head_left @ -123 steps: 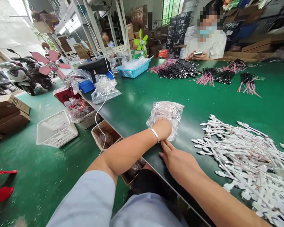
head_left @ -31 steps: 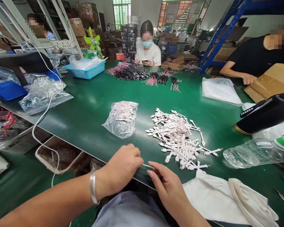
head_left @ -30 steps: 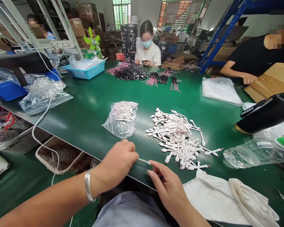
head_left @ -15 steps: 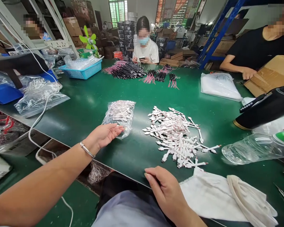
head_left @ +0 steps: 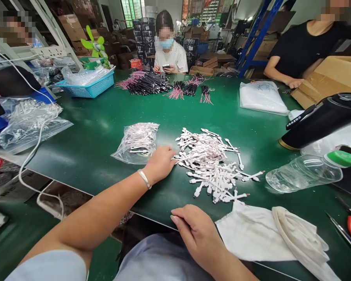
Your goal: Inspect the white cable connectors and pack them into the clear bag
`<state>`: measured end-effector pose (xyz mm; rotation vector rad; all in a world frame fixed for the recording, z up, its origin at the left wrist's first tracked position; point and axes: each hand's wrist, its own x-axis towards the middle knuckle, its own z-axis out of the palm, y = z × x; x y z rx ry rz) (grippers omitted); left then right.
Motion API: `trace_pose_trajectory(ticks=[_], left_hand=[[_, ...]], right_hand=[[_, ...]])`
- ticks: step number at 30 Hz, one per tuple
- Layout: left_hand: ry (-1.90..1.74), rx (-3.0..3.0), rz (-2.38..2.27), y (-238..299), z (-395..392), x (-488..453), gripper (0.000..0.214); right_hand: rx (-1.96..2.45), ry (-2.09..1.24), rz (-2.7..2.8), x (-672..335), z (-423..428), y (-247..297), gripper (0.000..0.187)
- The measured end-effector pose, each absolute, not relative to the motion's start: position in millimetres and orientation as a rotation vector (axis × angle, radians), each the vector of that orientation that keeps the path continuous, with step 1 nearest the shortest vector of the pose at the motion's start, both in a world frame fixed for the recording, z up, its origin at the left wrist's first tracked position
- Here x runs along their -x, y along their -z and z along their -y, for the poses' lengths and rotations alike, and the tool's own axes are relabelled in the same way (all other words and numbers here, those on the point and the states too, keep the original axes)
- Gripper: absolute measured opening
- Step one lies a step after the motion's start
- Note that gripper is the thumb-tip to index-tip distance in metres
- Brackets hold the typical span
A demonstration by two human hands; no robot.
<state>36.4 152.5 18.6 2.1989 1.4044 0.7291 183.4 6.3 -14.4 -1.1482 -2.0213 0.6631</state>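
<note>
I'm seeing white connector cables [head_left: 206, 148] lying loosely heaped on the table [head_left: 175, 113], likely for easy pinching. Left hand [head_left: 160, 164] is resting at their edge, grip unclear. Right hand [head_left: 195, 231] is waiting, grip together.

Open tabletop [head_left: 181, 113] lies beyond the white cable pile [head_left: 210, 150]; a bottle [head_left: 307, 171] blocks rightward.

White cables [head_left: 215, 156] heaped loosely, clear bag [head_left: 121, 153] of cables lying nearby
</note>
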Motion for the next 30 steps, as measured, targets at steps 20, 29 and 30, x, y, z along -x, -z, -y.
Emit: trace_pose_trajectory(ticks=[20, 29, 30], left_hand=[[-0.694, -1.855, -1.364, -52.1, -163.9, -34.8, 0.009], [-0.944, -1.608, -1.279, -75.7, -131.2, -43.1, 0.009], [-0.944, -1.578, -1.248, -76.4, -126.5, -45.0, 0.009]], right_hand=[[1.55, 0.254, 2.27, -304.2, 48.0, 35.6, 0.042], [1.526, 0.271, 2.155, -281.6, 48.1, 29.9, 0.04], [1.524, 0.244, 2.114, -282.4, 46.8, 27.5, 0.037]])
